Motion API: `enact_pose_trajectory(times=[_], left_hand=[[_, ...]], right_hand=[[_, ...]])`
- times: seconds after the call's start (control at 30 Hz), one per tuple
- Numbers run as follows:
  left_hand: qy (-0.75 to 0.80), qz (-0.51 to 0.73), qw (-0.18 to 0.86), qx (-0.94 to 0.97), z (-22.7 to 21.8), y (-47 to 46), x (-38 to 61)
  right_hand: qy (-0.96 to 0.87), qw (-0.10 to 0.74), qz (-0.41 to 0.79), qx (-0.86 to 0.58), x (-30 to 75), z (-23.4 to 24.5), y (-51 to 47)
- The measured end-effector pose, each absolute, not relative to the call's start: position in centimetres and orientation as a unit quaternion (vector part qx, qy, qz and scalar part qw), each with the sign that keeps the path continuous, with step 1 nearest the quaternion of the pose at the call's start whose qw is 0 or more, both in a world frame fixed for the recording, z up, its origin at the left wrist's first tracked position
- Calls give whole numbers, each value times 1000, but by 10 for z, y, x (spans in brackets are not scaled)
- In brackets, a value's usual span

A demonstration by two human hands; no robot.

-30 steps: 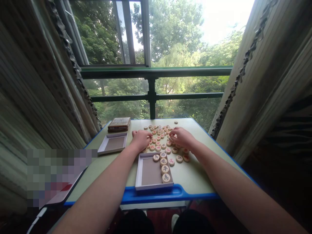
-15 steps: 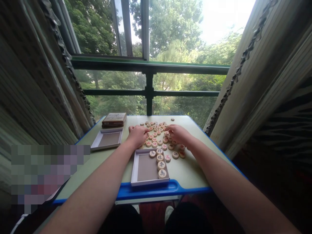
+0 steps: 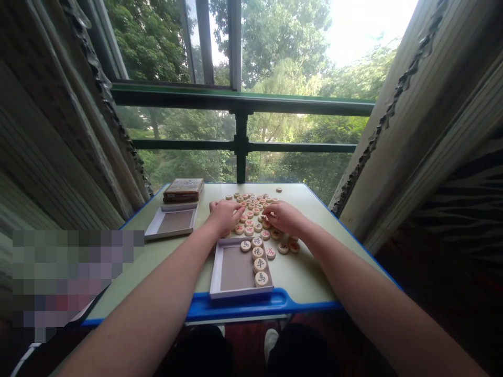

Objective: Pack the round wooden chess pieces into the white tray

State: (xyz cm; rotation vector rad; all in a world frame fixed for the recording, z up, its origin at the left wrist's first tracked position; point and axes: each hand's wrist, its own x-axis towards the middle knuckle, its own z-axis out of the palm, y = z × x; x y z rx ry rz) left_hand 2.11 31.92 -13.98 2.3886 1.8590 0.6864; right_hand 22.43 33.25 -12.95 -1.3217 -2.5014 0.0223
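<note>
On the desk point(image 3: 310, 272), the left hand point(image 3: 225, 215) lies at nine o'clock on the wooden discs point(image 3: 253, 201), the right hand point(image 3: 283, 216) at three. Fingers are curled, and I cannot tell whether either hand grips a disc.

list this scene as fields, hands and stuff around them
left hand: resting on the loose pieces, grip unclear
right hand: curled over the same pieces, grip unclear
near tray: white, column of pieces along its right side
far tray: left of the hands, no pieces in it
box: behind the far tray
table: pale top, blue edge

Daylit window point(image 3: 236, 52), green railing point(image 3: 243, 102), curtains point(image 3: 58, 131) flank blue-edged table point(image 3: 314, 283).
</note>
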Motion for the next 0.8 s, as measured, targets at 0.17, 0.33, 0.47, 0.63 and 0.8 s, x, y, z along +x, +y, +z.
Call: enact_pose_trajectory(times=[0.17,0.33,0.47,0.63,0.8], left_hand=[[598,200,20,776,-140,322,22],[596,190,30,779,-137,320,23],[582,202,31,787,-137,320,23],[568,228,25,790,-140,320,25],[567,229,34,790,-139,317,26]], right_hand=[[-883,157,5,-442,221,-136,338],[-876,109,12,-470,218,-137,339],[-880,120,-23,-459,219,-136,342],[-877,116,-40,-464,219,-134,343],[-868,120,-33,-481,217,-136,342]])
